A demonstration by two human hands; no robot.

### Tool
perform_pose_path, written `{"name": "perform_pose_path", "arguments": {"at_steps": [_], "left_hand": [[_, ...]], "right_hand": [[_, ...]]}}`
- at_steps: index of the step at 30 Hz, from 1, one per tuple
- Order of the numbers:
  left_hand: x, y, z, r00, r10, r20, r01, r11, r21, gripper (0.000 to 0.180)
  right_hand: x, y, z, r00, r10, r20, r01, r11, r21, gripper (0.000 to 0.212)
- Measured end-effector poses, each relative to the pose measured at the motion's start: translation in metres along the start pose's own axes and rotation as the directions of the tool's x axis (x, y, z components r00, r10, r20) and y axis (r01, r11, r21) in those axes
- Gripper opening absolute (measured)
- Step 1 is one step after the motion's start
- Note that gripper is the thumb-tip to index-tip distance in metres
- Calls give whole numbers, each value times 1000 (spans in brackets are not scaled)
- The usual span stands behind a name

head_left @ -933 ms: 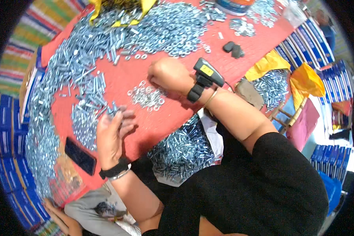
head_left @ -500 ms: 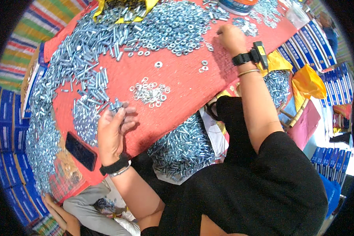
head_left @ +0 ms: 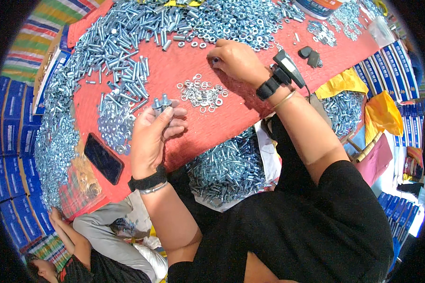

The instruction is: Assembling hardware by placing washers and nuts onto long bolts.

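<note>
My left hand (head_left: pixel 151 134) is closed round a small bunch of metal bolts (head_left: pixel 163 103), gripped by the thumb with their ends pointing up; the other fingers are half stretched. Low over the red cloth (head_left: pixel 184 146), my right hand (head_left: pixel 235 59) is curled with its fingertips together at a small metal nut (head_left: pixel 216 60), mostly hidden by the fingers. Between the hands lies a loose heap of thin ring washers (head_left: pixel 203 94). Flat washers (head_left: pixel 115 120) form another pile left of my left hand, beside scattered bolts (head_left: pixel 137 78).
Nuts (head_left: pixel 236 28) and bolts are heaped along the far side. A black phone (head_left: pixel 104 158) lies at left. Small black pieces (head_left: pixel 310 55) and a bucket (head_left: pixel 318 7) are at right. More bolts fill a container (head_left: pixel 226 174) below the edge. Another person (head_left: pixel 99 245) sits lower left.
My right hand has come left and nearer, from the far right part of the cloth to the lone nut. My left hand still holds the bolts. The whole view has shifted slightly.
</note>
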State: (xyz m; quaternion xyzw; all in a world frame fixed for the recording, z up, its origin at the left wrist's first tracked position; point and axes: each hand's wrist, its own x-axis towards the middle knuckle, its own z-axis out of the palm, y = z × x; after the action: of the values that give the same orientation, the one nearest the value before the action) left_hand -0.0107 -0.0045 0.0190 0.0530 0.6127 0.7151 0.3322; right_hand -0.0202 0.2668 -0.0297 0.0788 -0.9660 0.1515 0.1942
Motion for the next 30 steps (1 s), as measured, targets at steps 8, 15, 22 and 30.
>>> {"name": "perform_pose_path", "arguments": {"at_steps": [8, 15, 22, 30], "left_hand": [[-3, 0, -5, 1000, -10, -9, 10, 1000, -17, 31], [-3, 2, -3, 1000, -7, -10, 7, 1000, -8, 30], [0, -1, -4, 1000, -18, 6, 18, 1000, -17, 29], [1, 0, -4, 1000, -30, 0, 30, 1000, -5, 29]], "right_hand": [[5, 17, -2, 974, 118, 192, -140, 985, 103, 12], [-1, 11, -16, 996, 81, 45, -82, 996, 19, 16], [-4, 13, -15, 962, 245, 123, -240, 969, -57, 14], [-6, 18, -21, 993, -18, 119, -11, 972, 236, 16]]}}
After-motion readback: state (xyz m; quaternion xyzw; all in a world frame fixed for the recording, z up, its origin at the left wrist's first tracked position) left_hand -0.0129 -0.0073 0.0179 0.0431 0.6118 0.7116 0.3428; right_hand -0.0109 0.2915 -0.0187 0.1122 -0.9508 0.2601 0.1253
